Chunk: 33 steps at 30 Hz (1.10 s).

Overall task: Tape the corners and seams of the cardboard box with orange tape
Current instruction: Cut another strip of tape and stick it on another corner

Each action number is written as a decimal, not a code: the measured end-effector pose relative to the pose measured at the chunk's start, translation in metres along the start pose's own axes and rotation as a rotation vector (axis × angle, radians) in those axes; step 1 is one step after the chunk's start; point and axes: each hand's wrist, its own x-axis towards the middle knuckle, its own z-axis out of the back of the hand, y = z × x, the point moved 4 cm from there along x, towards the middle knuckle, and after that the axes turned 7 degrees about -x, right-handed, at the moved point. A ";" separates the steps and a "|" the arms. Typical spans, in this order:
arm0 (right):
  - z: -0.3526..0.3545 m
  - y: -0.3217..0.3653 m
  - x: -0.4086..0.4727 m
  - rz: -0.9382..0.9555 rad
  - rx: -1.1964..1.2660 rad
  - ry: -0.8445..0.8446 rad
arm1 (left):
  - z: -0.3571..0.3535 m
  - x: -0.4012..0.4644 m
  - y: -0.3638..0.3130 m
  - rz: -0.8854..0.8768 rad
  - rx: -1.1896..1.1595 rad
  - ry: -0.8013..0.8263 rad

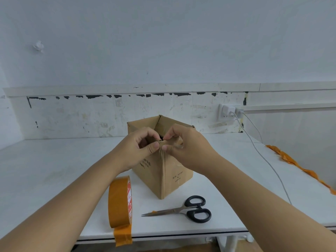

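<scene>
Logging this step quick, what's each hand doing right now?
Left hand: pinching the tape at the cardboard box's top near corner.
Right hand: pinching the same tape end.

The cardboard box (163, 160) is set near the middle of the table (54, 160), with one corner turned to the front. Both hands are held at the top of that front corner, the left hand (140, 146) on its left and the right hand (183, 144) on its right. The tape roll (120, 200) is stood on its edge in front of the box, to the left. The scissors (183, 210) are laid flat in front of the box, to the right. A wall socket (227, 111) is seen behind the box, to the right. A cable (263, 157) is run from it across the table's right side. A crumpled strip of tape (300, 168) is laid along the table's right edge.
</scene>
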 end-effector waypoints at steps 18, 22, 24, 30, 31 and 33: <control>-0.001 0.003 -0.004 0.036 -0.098 -0.032 | 0.001 -0.007 0.005 0.001 0.074 0.014; 0.000 0.001 -0.006 0.071 -0.107 0.004 | 0.000 -0.007 0.006 0.009 0.100 0.015; -0.001 0.004 -0.006 0.081 -0.123 -0.013 | -0.001 -0.006 0.004 -0.010 0.116 -0.008; 0.000 0.006 -0.006 0.108 -0.148 -0.012 | -0.001 -0.010 0.005 -0.014 0.141 0.003; 0.001 0.005 -0.006 0.116 -0.148 0.000 | -0.001 -0.010 0.004 -0.012 0.140 0.010; 0.000 0.006 -0.006 0.125 -0.161 0.002 | -0.002 -0.010 0.004 -0.005 0.140 0.008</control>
